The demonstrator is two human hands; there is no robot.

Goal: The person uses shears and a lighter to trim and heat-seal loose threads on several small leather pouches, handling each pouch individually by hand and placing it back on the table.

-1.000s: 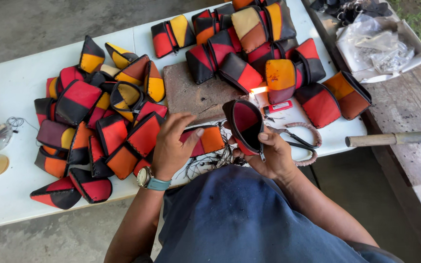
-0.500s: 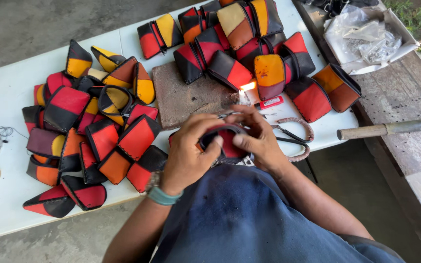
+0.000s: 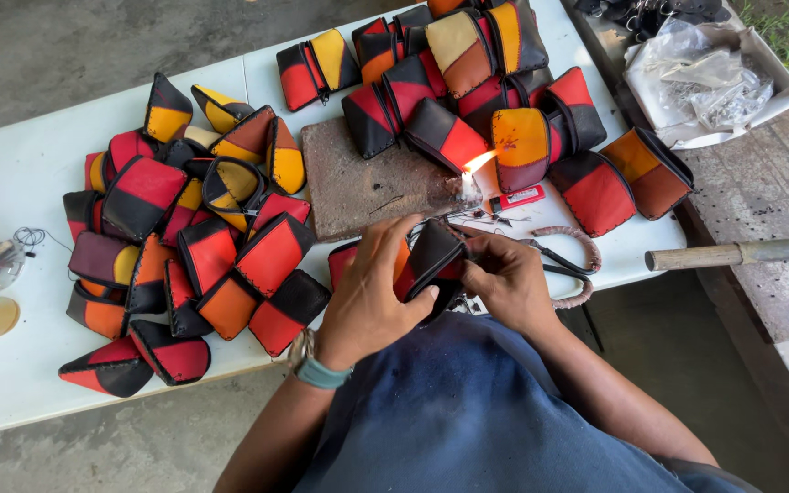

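Both hands grip one black-and-red leather pouch (image 3: 431, 260) at the near edge of the white table (image 3: 29, 173); the left hand (image 3: 372, 297) wraps its side, the right hand (image 3: 504, 278) pinches its edge; a lit candle (image 3: 469, 181) burns just beyond them; finished pouches (image 3: 194, 237) are heaped to the left.
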